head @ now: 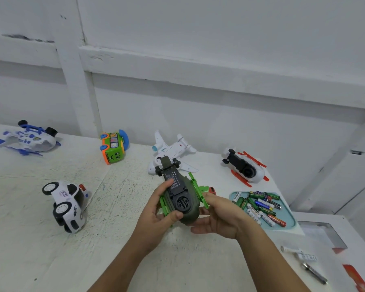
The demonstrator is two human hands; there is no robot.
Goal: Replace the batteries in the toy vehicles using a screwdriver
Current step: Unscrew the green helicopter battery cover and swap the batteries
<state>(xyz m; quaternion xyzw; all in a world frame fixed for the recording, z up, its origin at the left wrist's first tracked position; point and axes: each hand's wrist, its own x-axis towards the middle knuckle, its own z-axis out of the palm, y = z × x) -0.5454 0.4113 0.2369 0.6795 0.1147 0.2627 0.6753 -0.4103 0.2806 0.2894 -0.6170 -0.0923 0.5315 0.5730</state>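
**Status.** You hold the green helicopter belly-up above the middle of the worktop, tail pointing to the far edge. It is clear of the surface.

**Hands.**
- Your left hand grips the left flank. The thumb presses on the black belly panel and the other fingers curl around the green skid.
- Your right hand cups the right flank. Its fingers curl under the nose and the thumb lies against the right skid.
- Neither hand holds a tool.

**Progress.** The black belly panel appears seated. You cannot tell from here whether its screw is in or out, or which cells are inside. Treat this unit as being at the inspection step, with unscrewing, battery swap and refastening probably still to do.

**Remaining units.**
- The blue-and-white helicopter lies upturned at the far left corner.
- The green bus, white airplane and red-and-white helicopter lie along the far edge.
- The police car lies on its side toward the left.

None shows an open compartment, so their battery state cannot be judged.

**Supplies.** The batteries lie loose in the blue tray by the right edge. A slim dark tool, probably the screwdriver, lies near the right corner on your side.
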